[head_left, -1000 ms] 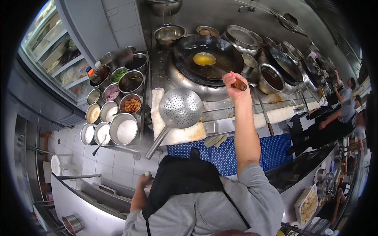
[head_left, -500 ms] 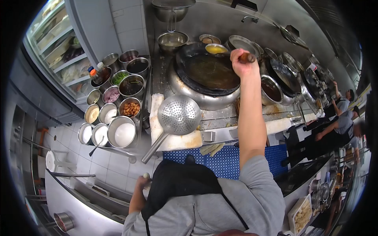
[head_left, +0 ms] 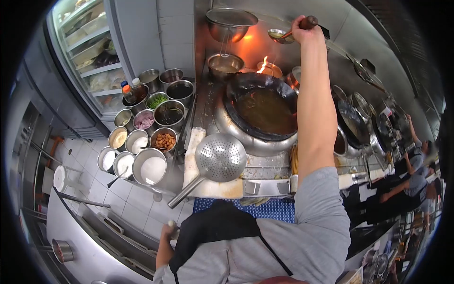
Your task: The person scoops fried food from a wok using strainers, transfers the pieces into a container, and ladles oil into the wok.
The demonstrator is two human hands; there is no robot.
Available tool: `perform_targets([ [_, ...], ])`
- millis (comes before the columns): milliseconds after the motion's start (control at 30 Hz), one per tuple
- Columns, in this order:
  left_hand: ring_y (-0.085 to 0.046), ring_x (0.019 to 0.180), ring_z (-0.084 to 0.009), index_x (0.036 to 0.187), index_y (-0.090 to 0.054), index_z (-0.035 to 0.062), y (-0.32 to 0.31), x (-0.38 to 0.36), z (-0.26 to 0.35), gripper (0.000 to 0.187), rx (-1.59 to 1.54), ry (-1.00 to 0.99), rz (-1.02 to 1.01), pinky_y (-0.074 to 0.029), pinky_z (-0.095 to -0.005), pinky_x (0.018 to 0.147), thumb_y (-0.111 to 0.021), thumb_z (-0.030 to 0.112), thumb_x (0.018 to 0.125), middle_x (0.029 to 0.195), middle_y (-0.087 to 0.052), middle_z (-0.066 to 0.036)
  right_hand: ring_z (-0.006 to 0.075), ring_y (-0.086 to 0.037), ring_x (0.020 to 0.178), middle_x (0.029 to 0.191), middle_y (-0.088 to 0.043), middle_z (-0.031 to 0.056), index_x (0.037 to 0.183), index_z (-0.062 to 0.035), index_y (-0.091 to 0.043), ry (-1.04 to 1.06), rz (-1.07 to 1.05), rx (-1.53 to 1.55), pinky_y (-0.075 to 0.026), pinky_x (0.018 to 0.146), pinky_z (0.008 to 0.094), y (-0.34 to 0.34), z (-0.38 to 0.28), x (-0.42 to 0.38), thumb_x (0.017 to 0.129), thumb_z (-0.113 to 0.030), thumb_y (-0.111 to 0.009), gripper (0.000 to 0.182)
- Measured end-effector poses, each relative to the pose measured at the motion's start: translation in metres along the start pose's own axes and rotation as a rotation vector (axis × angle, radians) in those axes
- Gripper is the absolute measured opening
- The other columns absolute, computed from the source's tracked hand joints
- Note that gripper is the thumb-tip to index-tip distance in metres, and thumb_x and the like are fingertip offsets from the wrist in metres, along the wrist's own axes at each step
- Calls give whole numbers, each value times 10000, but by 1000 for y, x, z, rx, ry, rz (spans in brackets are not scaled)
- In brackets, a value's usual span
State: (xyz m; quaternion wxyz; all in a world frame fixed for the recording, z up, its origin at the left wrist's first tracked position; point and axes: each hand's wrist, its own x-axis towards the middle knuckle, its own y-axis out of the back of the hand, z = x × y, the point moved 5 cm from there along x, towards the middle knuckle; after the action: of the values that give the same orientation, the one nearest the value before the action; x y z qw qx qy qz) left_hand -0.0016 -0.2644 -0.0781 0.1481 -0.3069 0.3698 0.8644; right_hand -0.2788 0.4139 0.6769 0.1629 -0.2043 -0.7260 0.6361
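Note:
My right hand [head_left: 306, 32], raised high above the stove, is closed around the wooden handle of a ladle [head_left: 280, 37]. The ladle's bowl is near the back wall, with some liquid in it. Below lies a large black wok [head_left: 272, 135] with dark, oily liquid, partly covered by my forearm. A flame [head_left: 264, 65] rises just behind the wok's far rim. Low at my left side, my left hand [head_left: 169, 230] is closed around a small object with a pale tip that I cannot make out. A perforated skimmer [head_left: 221, 156] rests in front of the wok, on a folded cloth [head_left: 191, 154].
Steel pots of seasonings, including a pot of white powder [head_left: 150, 166], stand on the left beside a glass-fronted fridge [head_left: 90, 52]. A metal strainer [head_left: 231, 19] hangs over a steel bowl [head_left: 225, 66]. More woks and other people [head_left: 406, 187] are on the right.
My right hand has lifted the ladle up and back, away from the wok. A flame and orange glow have appeared behind the wok. The view has shifted slightly.

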Motion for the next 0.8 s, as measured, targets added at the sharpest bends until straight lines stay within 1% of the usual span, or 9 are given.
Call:
perform_targets([
  [100, -680, 731, -267, 846, -676, -71, 17, -69, 53, 432, -205, 206, 26, -536, -397, 644, -772, 275, 605, 812, -678, -190, 227, -557, 579, 752, -535, 106, 880, -10, -507, -1, -19, 16, -549, 494, 303, -23, -2, 61, 934, -187, -439, 197],
  [233, -686, 790, -287, 895, -672, -86, -7, -61, 14, 469, -133, 279, 84, -541, -400, 667, -775, 276, 614, 865, -682, -207, 229, -550, 562, 748, -532, 106, 871, -14, -496, -43, -96, 31, -544, 484, 297, -42, 27, 105, 935, -181, -425, 192],
  [367, -688, 821, -288, 900, -679, -74, -1, -109, 50, 484, -224, 373, 121, -540, -400, 691, -788, 289, 598, 887, -686, -212, 233, -550, 563, 712, -522, 104, 814, -9, -483, -158, -53, 17, -543, 472, 294, -42, 73, 99, 919, -147, -438, 179],
  [467, -690, 821, -286, 889, -686, -62, -16, -109, 22, 482, -198, 379, 171, -541, -400, 702, -797, 298, 587, 887, -688, -209, 216, -569, 571, 699, -536, 108, 893, 10, -499, -166, -62, -107, -549, 476, 284, -17, 98, 125, 901, -124, -455, 142],
  [500, -690, 820, -286, 887, -688, -59, -21, -110, 15, 481, -200, 378, 179, -542, -401, 703, -799, 299, 584, 887, -688, -209, 223, -548, 544, 595, -497, 90, 789, 7, -466, -154, -110, -226, -546, 472, 286, -8, 105, 125, 866, -76, -476, 114],
  [600, -691, 814, -286, 882, -692, -53, -25, -116, 11, 479, -192, 412, 157, -541, -404, 705, -803, 302, 581, 889, -688, -209, 218, -559, 512, 595, -529, 100, 806, 25, -506, -132, -287, -896, -525, 462, 284, 31, 126, 134, 820, -48, -533, 79],
  [700, -691, 810, -290, 884, -691, -53, -29, -100, -3, 479, -95, 365, 86, -537, -406, 698, -804, 301, 581, 888, -688, -212, 211, -560, 460, 598, -565, 98, 813, 43, -554, 176, -399, -1594, -483, 434, 298, 62, 123, 104, 784, -34, -585, 88],
  [733, -691, 809, -292, 885, -691, -53, -31, -94, -11, 479, -47, 332, 55, -536, -407, 694, -804, 300, 581, 887, -687, -213, 208, -546, 414, 589, -579, 87, 1032, 90, -586, 267, -342, -1835, -444, 407, 320, 77, 117, 109, 778, -29, -593, 280],
  [800, -690, 800, -292, 885, -688, -57, -16, -91, 15, 480, -52, 341, 21, -534, -406, 682, -805, 298, 583, 881, -688, -208, 197, -622, 499, 690, -659, 110, 980, -15, -647, 677, -328, -2154, -484, 493, 357, 82, 99, 68, 764, -59, -584, 229],
])
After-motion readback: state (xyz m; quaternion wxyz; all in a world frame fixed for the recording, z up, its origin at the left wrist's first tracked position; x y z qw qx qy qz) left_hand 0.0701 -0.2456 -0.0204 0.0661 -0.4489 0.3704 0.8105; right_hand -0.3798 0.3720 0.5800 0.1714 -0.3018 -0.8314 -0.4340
